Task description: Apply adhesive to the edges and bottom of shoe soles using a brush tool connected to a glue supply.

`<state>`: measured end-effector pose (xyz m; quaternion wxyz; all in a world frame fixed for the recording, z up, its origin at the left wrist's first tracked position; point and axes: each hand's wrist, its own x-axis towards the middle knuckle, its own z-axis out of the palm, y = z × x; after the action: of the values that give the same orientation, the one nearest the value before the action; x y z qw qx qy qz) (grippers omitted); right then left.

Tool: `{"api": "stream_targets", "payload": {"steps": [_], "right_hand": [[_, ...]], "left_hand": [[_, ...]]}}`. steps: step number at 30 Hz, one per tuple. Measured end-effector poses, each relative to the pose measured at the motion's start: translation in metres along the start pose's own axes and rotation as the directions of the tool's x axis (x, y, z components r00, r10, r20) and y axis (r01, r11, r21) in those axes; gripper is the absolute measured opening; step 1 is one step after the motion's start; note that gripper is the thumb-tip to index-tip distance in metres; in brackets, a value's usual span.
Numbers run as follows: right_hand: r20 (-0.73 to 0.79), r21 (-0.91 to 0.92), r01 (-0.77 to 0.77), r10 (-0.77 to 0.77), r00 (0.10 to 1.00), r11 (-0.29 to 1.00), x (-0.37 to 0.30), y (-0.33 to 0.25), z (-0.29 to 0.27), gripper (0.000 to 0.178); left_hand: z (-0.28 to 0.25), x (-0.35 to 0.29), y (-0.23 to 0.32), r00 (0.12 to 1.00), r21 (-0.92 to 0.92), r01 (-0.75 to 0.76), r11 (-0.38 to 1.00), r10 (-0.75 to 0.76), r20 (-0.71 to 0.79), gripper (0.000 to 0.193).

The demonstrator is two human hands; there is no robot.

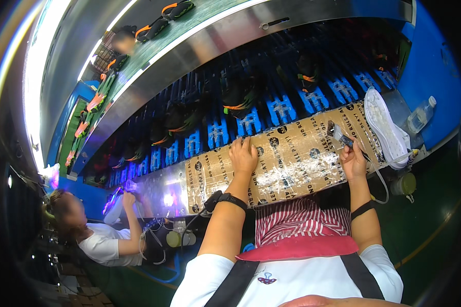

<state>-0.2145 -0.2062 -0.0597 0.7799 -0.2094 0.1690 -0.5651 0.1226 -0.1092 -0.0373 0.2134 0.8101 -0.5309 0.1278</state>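
Observation:
A long bench top covered with printed brown cardboard under clear tape lies in front of me. My left hand rests on its far edge, fingers stretched out over the cardboard and holding nothing. My right hand is closed around a small brush with a dark tip and a pale collar, held above the cardboard's right part. A thin clear tube hangs beside that hand. Just right of the brush lies a white shoe sole, its inner side facing up.
Behind the bench, blue shoe holders carry dark shoes with orange trim. Above runs a green belt with more shoes. A clear bottle lies at the far right. At left a co-worker handles a shoe under purple light.

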Motion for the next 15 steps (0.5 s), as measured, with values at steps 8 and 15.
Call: {"api": "stream_targets", "payload": {"steps": [8,15], "right_hand": [[-0.004,0.013,-0.010,0.010,1.000,1.000,-0.0007,-0.0003,0.0017,0.027],[0.013,0.015,-0.005,0.005,1.000,1.000,0.0007,-0.0002,-0.0009,0.026]], "left_hand": [[-0.0021,-0.0003,0.0015,1.000,-0.006,0.007,1.000,-0.006,0.010,0.036],[-0.0031,-0.0001,0.0026,1.000,-0.012,0.017,1.000,-0.017,0.022,0.036]]}}
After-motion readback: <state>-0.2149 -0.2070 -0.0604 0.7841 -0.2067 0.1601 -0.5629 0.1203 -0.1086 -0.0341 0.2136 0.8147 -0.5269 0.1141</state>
